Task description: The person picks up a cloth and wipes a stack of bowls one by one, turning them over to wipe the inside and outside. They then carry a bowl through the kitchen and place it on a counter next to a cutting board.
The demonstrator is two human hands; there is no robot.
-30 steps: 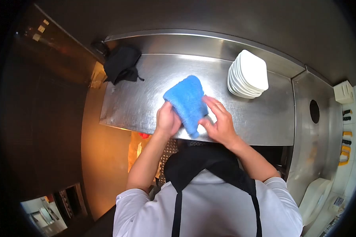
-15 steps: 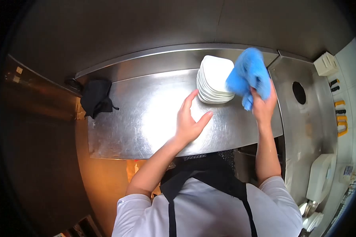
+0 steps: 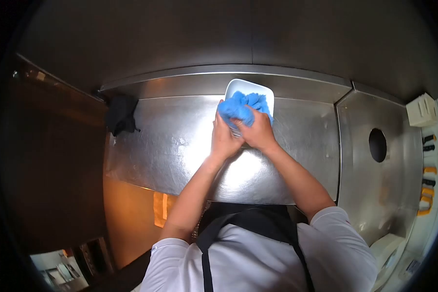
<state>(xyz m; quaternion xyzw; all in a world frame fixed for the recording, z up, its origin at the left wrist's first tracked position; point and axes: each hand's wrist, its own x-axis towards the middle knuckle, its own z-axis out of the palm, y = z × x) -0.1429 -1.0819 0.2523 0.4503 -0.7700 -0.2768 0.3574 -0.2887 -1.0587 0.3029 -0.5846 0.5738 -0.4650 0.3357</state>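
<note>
A stack of white square dishes is at the middle of the steel counter, most of its front hidden by my hands. My left hand grips the stack at its left and near side, fingers along the edge. Bunched in my right hand, a fluffy blue cloth lies pressed onto the top dish and covers most of its inside. Both hands are close together at the dish's near edge. Whether the stack rests fully on the counter is hidden.
The steel counter has a raised back ledge. A crumpled black cloth lies at its left end. To the right, a steel surface has a round dark hole. Yellow- and black-handled tools hang on the right wall near a white holder.
My right hand has brought the blue cloth leftward from beside the stack onto the top dish. My left hand has closed on the stack's side. The camera view has shifted.
</note>
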